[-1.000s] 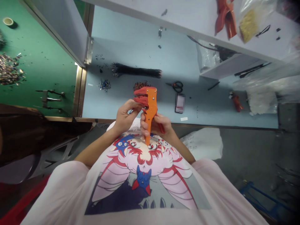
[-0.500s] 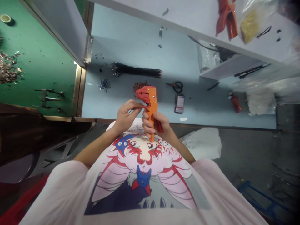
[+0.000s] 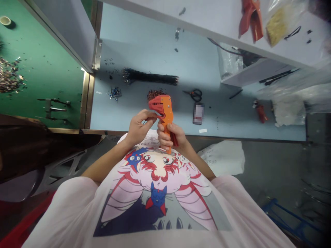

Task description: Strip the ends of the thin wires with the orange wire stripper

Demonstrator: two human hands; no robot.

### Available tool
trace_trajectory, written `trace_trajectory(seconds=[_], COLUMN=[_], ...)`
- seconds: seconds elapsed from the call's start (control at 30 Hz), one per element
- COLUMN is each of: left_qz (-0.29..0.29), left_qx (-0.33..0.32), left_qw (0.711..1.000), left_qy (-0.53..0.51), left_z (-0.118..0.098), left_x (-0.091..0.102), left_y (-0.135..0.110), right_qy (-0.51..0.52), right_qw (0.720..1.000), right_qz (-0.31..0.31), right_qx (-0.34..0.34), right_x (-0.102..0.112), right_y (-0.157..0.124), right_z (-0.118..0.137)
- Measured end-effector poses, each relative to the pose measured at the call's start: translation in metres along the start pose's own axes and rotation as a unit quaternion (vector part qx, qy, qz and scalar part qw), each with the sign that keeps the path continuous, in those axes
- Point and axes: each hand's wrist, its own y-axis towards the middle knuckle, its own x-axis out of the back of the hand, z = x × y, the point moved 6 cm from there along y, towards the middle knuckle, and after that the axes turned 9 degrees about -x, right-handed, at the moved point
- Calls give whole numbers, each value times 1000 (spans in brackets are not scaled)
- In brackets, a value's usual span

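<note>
My right hand (image 3: 170,136) is wrapped round the handles of an orange wire stripper (image 3: 163,108), held upright above my lap at the bench's front edge. The tool's red jaws point left. My left hand (image 3: 138,126) pinches something thin at the jaws, too small to name. Behind the tool on the blue bench (image 3: 144,55) lie a small heap of stripped wire bits (image 3: 155,93) and a bundle of black wires (image 3: 150,78).
Scissors (image 3: 193,93) and a phone (image 3: 198,114) lie right of the tool. A red tool (image 3: 260,112) sits farther right, another (image 3: 249,17) on the shelf above. Left is a green bench (image 3: 38,75) with metal scraps (image 3: 10,74) and pliers (image 3: 53,105).
The stripper has dropped a little and its handles are squeezed closer together. My left hand stays pinched at the jaws.
</note>
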Motion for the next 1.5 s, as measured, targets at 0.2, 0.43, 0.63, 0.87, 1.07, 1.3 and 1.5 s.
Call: trace_trajectory(seconds=[0.2, 0.43, 0.63, 0.87, 1.07, 1.3, 1.5], left_qz=[-11, 57, 87, -13, -169, -198, -226], left_qx=[50, 319, 427, 379, 319, 360, 362], left_qw=[998, 928, 890, 924, 933, 909, 900], left_qy=[42, 182, 137, 57, -7, -69, -86], left_z=[33, 176, 233, 237, 212, 186, 153], left_x=[-1, 14, 8, -5, 34, 57, 58], left_y=[2, -18, -54, -15, 21, -23, -47], right_qy=[46, -133, -209, -260, -345, -435, -452], right_qw=[996, 897, 824, 815, 807, 792, 765], right_qz=[-79, -422, -526, -516, -479, -425, -458], right_qx=[15, -24, -1, 45, 26, -46, -12], right_x=[20, 141, 204, 202, 205, 194, 171], right_y=[11, 26, 16, 5, 27, 94, 77], right_z=[7, 15, 10, -4, -11, -17, 16])
